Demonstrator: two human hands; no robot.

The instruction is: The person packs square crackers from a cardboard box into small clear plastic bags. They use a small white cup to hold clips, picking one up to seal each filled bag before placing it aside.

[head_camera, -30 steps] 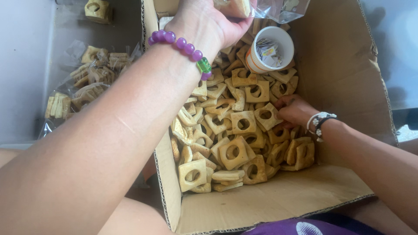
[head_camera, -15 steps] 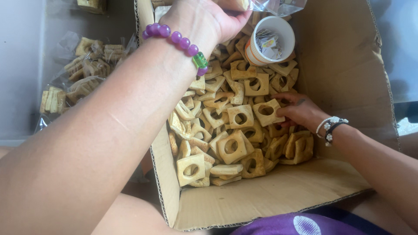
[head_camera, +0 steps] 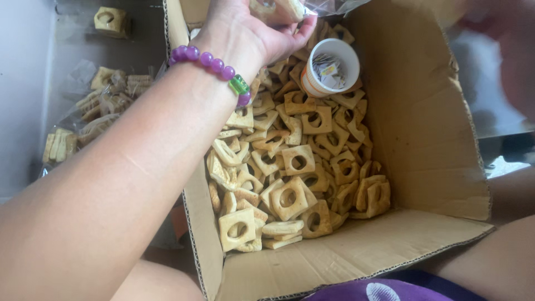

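My left hand [head_camera: 245, 33], with a purple bead bracelet on the wrist, reaches over the far end of an open cardboard box [head_camera: 423, 111]. It grips a clear plastic bag [head_camera: 329, 5] holding a few biscuits, at the top edge of the view. Square tan biscuits with round holes [head_camera: 290, 167] fill the box's floor in a loose heap. A white paper cup [head_camera: 329, 67] lies among them just below the bag. My right hand [head_camera: 501, 39] is a blur at the upper right, above the box's right wall; whether it holds anything cannot be made out.
Several clear bags packed with the same biscuits [head_camera: 100, 106] lie on the grey surface left of the box. Another packed biscuit bag [head_camera: 111, 19] sits at the top left. Purple fabric [head_camera: 384, 290] shows at the bottom edge.
My right hand has left the biscuit heap at the box's right side and risen to the upper right, now blurred. My left hand stays at the bag.
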